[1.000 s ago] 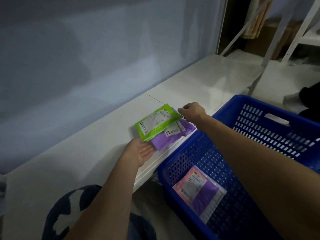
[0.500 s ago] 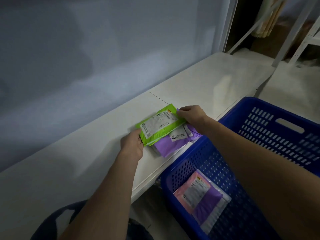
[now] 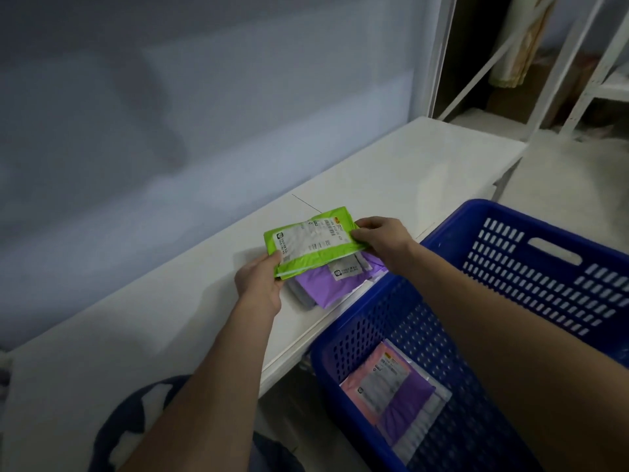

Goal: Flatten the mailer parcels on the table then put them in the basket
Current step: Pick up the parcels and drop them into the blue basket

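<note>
Scene: I stand at a white tabletop against a grey wall, a blue basket just beside its near edge on my right.
Left hand: my left hand is closed on the near left corner of the green mailer, thumb on top, fingers underneath and out of sight.
Right hand: my right hand pinches the far right edge of the same mailer, fingers curled over it.
Green mailer: label up, held between both hands, tilted slightly and raised just off the pile; whether its underside touches the pile I cannot tell.
Pile: a purple mailer lies on the tabletop under the green one, with paler plastic edges showing beneath it, close to the tabletop's edge.
Basket: a pink mailer and a purple parcel already lie flat on its floor.
Stage: I judge the green one is lifted for pressing flat, with the drop into the basket not yet done.
Risk: the film looks slick, so a corner pinch may slip and let it fall.
Risk: dragging it sideways could nudge the purple mailer off the edge into the gap beside the basket.
Risk: basketed unflattened, it would likely sit puffed.
</note>
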### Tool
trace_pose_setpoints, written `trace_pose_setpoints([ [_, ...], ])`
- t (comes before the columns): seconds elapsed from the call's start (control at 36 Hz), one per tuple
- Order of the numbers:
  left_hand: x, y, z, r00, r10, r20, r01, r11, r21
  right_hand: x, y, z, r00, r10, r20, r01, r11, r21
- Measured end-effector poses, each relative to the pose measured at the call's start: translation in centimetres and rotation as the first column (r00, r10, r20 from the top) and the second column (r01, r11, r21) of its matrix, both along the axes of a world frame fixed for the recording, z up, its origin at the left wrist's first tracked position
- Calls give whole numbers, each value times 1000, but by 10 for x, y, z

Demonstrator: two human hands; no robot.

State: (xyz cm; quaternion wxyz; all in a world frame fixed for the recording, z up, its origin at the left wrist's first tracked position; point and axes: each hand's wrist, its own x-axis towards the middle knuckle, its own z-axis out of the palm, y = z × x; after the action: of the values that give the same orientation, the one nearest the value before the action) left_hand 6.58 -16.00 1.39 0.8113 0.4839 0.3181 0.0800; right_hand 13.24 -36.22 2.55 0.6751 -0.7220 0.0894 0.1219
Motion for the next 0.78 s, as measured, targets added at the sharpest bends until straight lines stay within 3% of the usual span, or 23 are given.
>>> trace_pose_setpoints([
  [0.17, -18, -16, 17, 997, -43, 62, 40, 998, 39, -23, -20, 9, 1000, -14, 14, 13, 997, 70],
  [0.44, -40, -82, 4, 973, -226, 50, 227, 974, -16, -53, -85, -5, 988, -138, -68, 142, 989, 43],
  [0.78, -42, -150, -48, 911, -399, -99, 398, 917, -38, -77, -159, -61, 948, -222, -229, 245, 967, 74],
])
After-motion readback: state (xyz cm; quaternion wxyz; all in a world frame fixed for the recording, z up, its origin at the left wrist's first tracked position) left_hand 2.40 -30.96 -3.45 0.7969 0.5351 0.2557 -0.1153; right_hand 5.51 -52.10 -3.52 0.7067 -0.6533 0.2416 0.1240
